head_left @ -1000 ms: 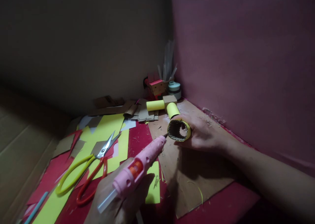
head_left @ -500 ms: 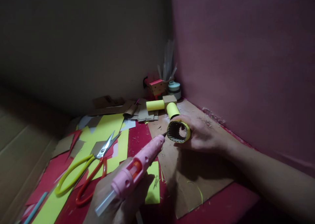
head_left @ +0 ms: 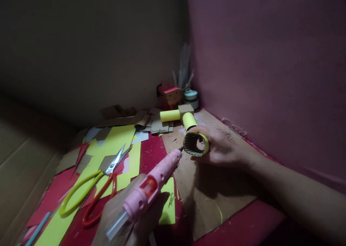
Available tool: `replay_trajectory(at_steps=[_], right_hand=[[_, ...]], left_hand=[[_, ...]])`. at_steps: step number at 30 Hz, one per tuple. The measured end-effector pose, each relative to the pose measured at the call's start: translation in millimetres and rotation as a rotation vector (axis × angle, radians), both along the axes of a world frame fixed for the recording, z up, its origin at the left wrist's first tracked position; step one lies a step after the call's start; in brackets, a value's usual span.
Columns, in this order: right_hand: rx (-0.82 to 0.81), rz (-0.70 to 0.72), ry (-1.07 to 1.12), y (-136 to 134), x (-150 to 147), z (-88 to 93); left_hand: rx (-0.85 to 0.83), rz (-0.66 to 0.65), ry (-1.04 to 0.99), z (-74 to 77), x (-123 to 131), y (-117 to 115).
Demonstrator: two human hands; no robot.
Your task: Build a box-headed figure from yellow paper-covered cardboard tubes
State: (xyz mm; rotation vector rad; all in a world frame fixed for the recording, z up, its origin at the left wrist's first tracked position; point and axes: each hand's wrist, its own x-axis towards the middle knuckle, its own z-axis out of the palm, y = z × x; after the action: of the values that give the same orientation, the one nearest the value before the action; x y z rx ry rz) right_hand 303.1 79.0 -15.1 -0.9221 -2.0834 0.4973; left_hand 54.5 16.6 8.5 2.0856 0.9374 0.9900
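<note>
My left hand (head_left: 127,220) grips a pink glue gun (head_left: 154,183) with a clear glue stick poking out of its back. Its nozzle touches the lower left rim of a short cardboard tube wrapped in yellow paper (head_left: 196,143). My right hand (head_left: 224,147) is wrapped round that tube, open end facing me, just above a brown cardboard sheet (head_left: 213,192).
Scissors with one yellow and one red handle (head_left: 94,184) lie on yellow and red paper sheets (head_left: 113,145) at the left. Two yellow tubes joined by a cardboard block (head_left: 180,114) lie behind the tube. A small box and tape rolls (head_left: 191,96) stand in the corner by the pink wall.
The glue gun's nozzle has shifted slightly along the tube's rim. Both hands otherwise stay in place.
</note>
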Motion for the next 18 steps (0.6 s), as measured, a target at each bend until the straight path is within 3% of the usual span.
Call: replay_trajectory(at_steps=[18], right_hand=[[0.055,-0.034,-0.014,0.6,-0.2,4.2]], left_hand=[[-0.014,-0.039,0.016,10.3,10.1,-7.2]])
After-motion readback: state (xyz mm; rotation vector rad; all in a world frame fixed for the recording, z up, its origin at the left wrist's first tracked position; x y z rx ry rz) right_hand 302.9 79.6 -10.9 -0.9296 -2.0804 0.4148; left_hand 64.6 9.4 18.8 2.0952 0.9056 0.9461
